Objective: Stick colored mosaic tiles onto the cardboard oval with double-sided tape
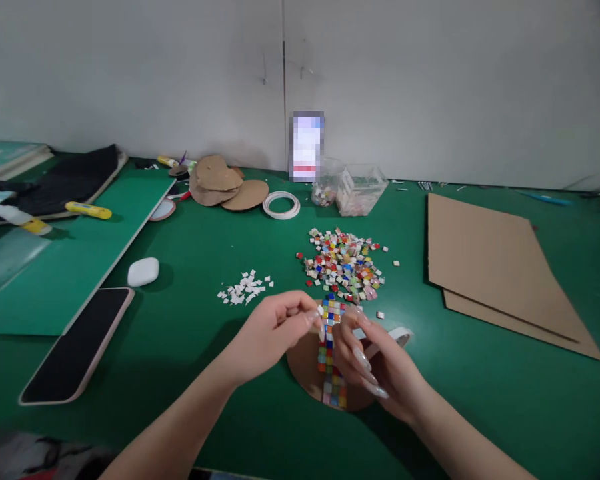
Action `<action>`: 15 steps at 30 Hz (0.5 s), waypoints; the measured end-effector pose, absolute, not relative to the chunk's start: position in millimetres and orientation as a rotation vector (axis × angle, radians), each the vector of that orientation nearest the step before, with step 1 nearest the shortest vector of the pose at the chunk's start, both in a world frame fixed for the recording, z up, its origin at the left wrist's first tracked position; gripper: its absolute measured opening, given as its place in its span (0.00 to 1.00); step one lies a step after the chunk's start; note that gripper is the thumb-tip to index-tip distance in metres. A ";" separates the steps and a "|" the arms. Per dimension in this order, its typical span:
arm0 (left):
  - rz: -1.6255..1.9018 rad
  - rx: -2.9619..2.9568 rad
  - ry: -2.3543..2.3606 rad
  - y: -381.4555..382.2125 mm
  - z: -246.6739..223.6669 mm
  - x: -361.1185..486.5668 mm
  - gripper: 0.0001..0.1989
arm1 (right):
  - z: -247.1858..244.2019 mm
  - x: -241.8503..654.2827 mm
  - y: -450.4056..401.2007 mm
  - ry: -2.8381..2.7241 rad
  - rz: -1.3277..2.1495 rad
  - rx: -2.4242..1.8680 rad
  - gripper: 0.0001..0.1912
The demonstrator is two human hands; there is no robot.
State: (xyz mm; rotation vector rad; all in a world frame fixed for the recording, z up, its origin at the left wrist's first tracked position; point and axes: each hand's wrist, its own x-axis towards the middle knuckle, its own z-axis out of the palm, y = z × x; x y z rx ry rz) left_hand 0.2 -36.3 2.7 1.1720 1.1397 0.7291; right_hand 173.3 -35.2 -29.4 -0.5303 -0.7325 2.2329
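Above a round cardboard disc [304, 370], my left hand [275, 330] pinches a small white piece [321, 311] between thumb and forefinger. My right hand [375, 360] is close by on the right, its fingers curled in with the tips together; what they hold, if anything, is hidden. Rows of coloured mosaic tiles [335, 392] form a strip down the disc, partly covered by my right hand. A roll of white tape [403, 335] shows behind the right hand. Beyond the hands lie a heap of loose mosaic tiles [345, 263] and a smaller pile of white paper bits [245, 288].
Cardboard sheets [490, 267] lie at right. A dark phone [77, 347], a white earbud case [143, 271] and a green board [105, 233] are at left. Cardboard rounds [247, 195], a white ring [281, 205], a clear box [360, 193] and an upright phone [306, 147] stand behind.
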 end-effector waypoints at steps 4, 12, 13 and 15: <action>0.710 1.421 1.450 -29.5 6.0 -9.4 0.10 | -31.1 173.0 -35.6 -0.776 2.203 -0.556 0.19; 0.413 1.643 2.035 -16.7 -2.4 -54.3 0.10 | -31.9 173.3 -35.1 -0.692 2.259 -0.515 0.18; 0.346 1.636 2.031 -16.2 -2.7 -59.4 0.11 | -31.7 173.3 -34.9 -0.675 2.272 -0.508 0.18; 0.254 1.615 1.997 -16.1 -2.2 -66.9 0.11 | -31.3 173.5 -34.6 -0.655 2.307 -0.499 0.17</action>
